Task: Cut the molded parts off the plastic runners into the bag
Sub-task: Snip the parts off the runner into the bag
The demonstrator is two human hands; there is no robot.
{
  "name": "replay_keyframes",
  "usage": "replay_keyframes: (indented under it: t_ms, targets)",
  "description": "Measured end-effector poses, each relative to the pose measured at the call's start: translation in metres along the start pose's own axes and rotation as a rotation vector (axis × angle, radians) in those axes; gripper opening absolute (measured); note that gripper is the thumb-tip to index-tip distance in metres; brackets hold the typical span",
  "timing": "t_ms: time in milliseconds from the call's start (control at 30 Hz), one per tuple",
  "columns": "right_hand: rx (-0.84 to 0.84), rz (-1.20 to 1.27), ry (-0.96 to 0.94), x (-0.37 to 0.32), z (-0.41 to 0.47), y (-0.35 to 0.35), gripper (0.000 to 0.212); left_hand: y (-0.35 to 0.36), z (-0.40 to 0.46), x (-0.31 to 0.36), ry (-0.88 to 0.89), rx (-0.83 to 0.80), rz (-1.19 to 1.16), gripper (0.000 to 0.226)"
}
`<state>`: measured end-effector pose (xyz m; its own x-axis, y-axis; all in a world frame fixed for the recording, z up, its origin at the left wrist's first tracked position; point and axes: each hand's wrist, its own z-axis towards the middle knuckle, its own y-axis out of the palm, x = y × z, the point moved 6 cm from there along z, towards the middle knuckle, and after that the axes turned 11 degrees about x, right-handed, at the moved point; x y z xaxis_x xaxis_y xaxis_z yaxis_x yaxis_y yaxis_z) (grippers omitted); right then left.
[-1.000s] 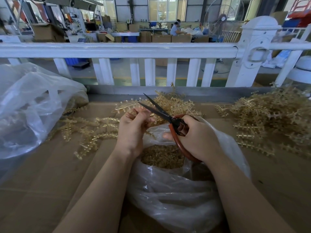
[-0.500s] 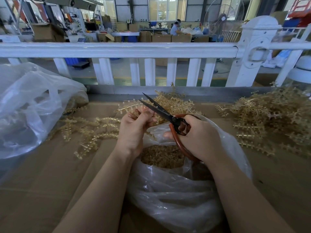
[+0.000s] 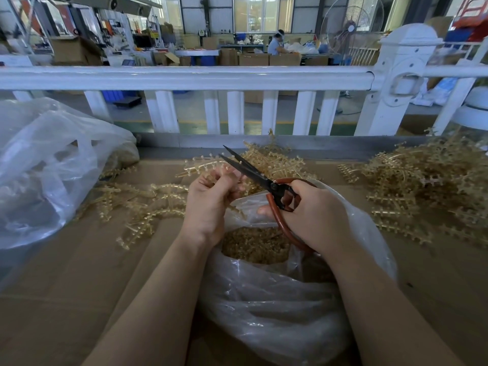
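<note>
Amber plastic runner (image 3: pixel 208 165) sits pinched in the left hand (image 3: pixel 211 204) at frame centre; the right hand (image 3: pixel 311 215) grips the scissors (image 3: pixel 253 173), blades parted, above the bag (image 3: pixel 277 299).

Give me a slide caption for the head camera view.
Left hand holds a plastic runner while right hand opens scissors above the clear bag.

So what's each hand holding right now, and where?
Left hand pinches a plastic runner at its near end. Right hand grips the scissors by their red handle loops, blades open.

Both hands' fingers (image 3: pixel 224 180) curled, gripping
</note>
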<state>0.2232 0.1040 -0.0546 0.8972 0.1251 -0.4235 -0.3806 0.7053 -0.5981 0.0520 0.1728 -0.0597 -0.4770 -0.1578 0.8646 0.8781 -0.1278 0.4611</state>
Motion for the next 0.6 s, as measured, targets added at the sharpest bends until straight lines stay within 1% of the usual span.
replay_keyframes:
  t_ms: [67, 133, 300, 367, 500, 533, 600]
  targets:
    - [-0.003, -0.011, -0.020, -0.0018, 0.0002, -0.0008, 0.069, 0.0005, -0.0009, 0.0002, 0.004, 0.010, 0.016, 0.034]
    - [-0.006, -0.008, -0.030, -0.0023, 0.0007, -0.0008, 0.073, 0.0010, -0.0019, 0.0006, 0.005, 0.017, 0.035, 0.028]
    - [0.016, -0.013, -0.049, -0.0028, 0.0017, -0.0004, 0.075, 0.0037, -0.0023, 0.0006, -0.001, -0.014, 0.073, 0.024]
    - [0.028, -0.013, -0.050, -0.0020, 0.0016, -0.0011, 0.073, 0.0055, -0.0031, 0.0003, -0.004, -0.033, 0.097, 0.026]
    - [0.046, -0.003, -0.059, -0.0026, 0.0013, -0.0021, 0.062, 0.0065, -0.0035, 0.0004, -0.012, -0.059, 0.113, 0.036]
    - [0.045, 0.002, -0.061, -0.0026, 0.0013, -0.0021, 0.062, 0.0071, -0.0039, 0.0006, -0.015, -0.072, 0.114, 0.037]
    - [0.036, 0.020, -0.058, -0.0014, 0.0009, -0.0013, 0.069, 0.0080, -0.0043, 0.0000, -0.020, -0.089, 0.115, 0.038]
